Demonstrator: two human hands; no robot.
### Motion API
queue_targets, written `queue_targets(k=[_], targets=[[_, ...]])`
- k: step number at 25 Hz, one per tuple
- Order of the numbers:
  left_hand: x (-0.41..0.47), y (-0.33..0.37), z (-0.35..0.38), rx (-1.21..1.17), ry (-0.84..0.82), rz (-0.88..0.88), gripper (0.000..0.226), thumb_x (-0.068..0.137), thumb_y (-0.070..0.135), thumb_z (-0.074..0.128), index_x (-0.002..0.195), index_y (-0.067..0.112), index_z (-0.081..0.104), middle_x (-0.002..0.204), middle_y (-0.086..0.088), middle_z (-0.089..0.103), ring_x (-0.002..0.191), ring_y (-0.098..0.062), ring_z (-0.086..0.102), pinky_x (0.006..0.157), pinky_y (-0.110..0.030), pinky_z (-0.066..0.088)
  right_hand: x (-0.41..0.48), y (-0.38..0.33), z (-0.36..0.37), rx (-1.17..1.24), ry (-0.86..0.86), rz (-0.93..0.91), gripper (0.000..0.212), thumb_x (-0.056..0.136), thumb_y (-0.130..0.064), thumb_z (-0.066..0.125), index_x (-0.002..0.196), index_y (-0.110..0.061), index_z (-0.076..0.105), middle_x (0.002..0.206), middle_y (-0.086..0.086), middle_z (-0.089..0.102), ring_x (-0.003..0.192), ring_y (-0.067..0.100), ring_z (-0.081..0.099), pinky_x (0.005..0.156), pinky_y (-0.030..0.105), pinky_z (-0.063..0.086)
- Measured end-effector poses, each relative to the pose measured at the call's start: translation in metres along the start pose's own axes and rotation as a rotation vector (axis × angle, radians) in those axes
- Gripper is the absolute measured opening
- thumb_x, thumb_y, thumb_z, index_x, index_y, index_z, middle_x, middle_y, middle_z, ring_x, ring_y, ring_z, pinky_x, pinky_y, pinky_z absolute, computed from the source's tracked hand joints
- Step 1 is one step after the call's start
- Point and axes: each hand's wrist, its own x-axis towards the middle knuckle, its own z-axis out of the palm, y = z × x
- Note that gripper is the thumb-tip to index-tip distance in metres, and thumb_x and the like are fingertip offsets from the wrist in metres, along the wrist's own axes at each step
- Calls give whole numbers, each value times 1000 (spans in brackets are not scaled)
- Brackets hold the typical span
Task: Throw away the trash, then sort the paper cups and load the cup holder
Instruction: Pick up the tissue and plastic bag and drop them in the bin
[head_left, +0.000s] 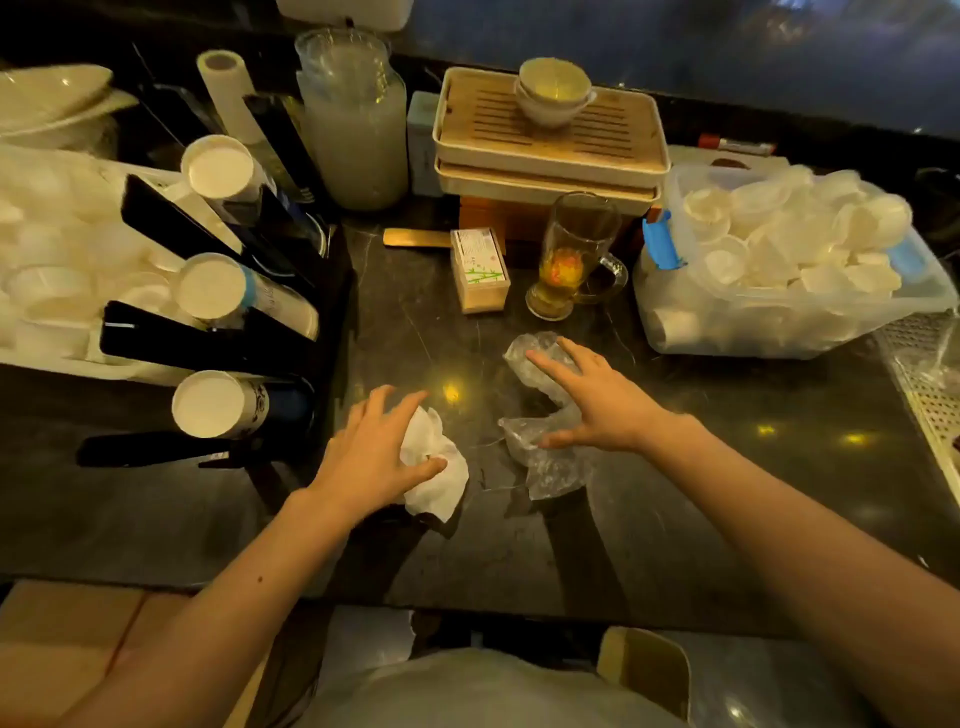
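Hands (483, 431) over partly covered tissue (439, 480), wrapper (545, 457)

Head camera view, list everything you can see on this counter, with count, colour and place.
Tissue: one, white, crumpled, front centre.
Plastic wrap: clear, crumpled, right of the tissue.
Cup holder: one, black, left; three white cup stacks in it.
Glass mug: one, clear, amber liquid, centre.
Small box: one, white and tan, left of the mug.
Plastic bin: one, clear, right, full of white cups.
Trays: two, cream, stacked, back centre; bowls on top.
Jar: one, clear, back.
Left hand: open, on the tissue.
Right hand: open, over the plastic wrap.
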Motion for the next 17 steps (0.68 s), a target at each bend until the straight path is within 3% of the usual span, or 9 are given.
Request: queue_targets(k=[5, 10, 14, 17], targets=[[3, -5, 23, -11, -111, -72, 86, 76, 55, 73, 147, 43, 26, 153, -2, 20, 136, -32, 33, 94, -53, 44, 18, 22, 5, -89, -151, -53, 113, 70, -57, 79, 152, -48, 1, 165, 4, -5, 150, 31, 4, 115, 50, 25], [-1, 0, 36, 44, -136, -84, 80, 78, 48, 73, 146, 42, 31, 148, -1, 26, 132, -28, 35, 90, -49, 47, 22, 36, 14, -128, -209, -83, 107, 74, -50, 79, 151, -51, 5, 164, -2, -3, 147, 31, 17, 107, 53, 39], [-7, 7, 44, 30, -115, -65, 64, 84, 37, 71, 141, 36, 41, 142, -1, 33, 129, -25, 38, 86, -47, 49, 19, 38, 26, -157, -174, -119, 89, 82, -40, 75, 151, -45, 18, 162, 2, 12, 143, 29, 28, 105, 46, 41], [-10, 7, 48, -42, -65, -44, 53, 89, 29, 68, 138, 30, 49, 135, -1, 42, 124, -24, 45, 86, -43, 50, 13, 36, 37, -123, -124, -116, 64, 87, -32, 70, 144, -34, 41, 152, 3, 33, 137, 26, 39, 99, 44, 47]])
